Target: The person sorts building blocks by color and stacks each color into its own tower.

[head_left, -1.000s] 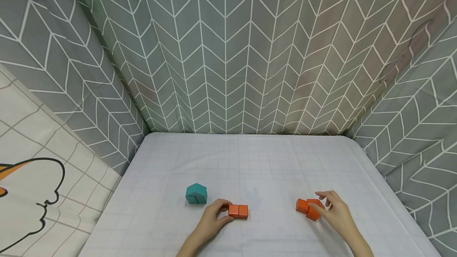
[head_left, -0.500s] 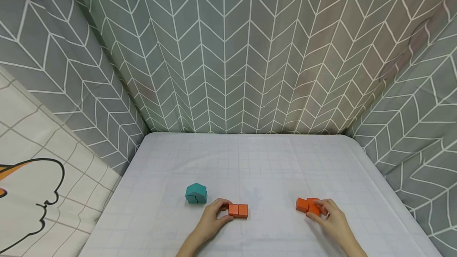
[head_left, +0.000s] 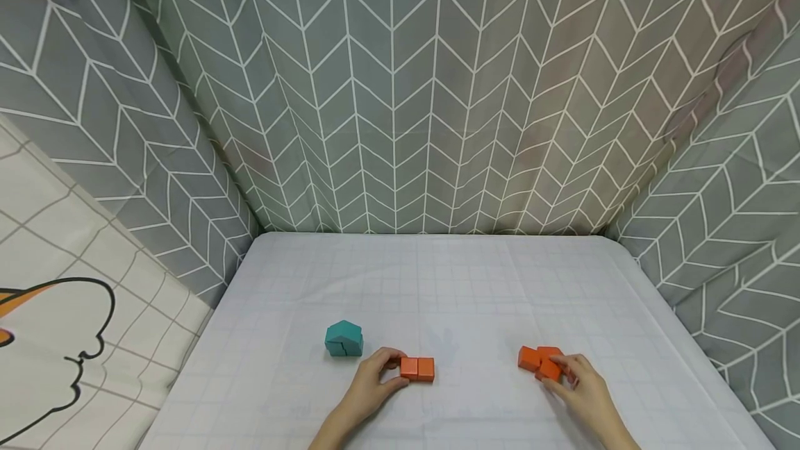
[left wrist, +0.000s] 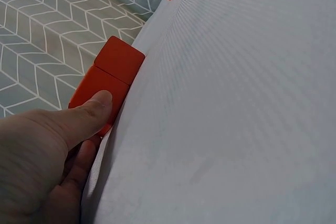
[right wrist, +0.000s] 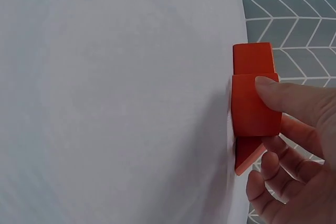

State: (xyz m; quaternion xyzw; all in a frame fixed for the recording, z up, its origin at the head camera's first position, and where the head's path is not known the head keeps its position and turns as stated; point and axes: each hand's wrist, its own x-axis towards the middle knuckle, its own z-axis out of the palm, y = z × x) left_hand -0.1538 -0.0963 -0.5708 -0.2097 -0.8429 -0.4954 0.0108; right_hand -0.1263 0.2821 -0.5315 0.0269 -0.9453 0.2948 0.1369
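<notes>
Two orange cubes sit side by side on the white-covered table. My left hand [head_left: 370, 389] pinches the left cube [head_left: 409, 368], its thumb on the near face in the left wrist view. The right cube [head_left: 426, 369] touches that one. Further right lies a cluster of orange blocks. My right hand [head_left: 582, 390] pinches a block [right wrist: 254, 111] there between thumb and index finger, the other fingers curled below. Another orange block [head_left: 528, 358] stands at its left, and a wedge-shaped block [right wrist: 247, 153] shows partly behind it in the right wrist view.
A teal house-shaped group of blocks [head_left: 344, 339] stands left of my left hand. The table [head_left: 462, 283] has a white gridded cloth. Grey chevron curtains [head_left: 394, 123] hang behind and at the sides.
My right hand has come in slightly left and down, its fingers lowering from above the cluster onto the near block and pinching it. My left hand has kept its place.
</notes>
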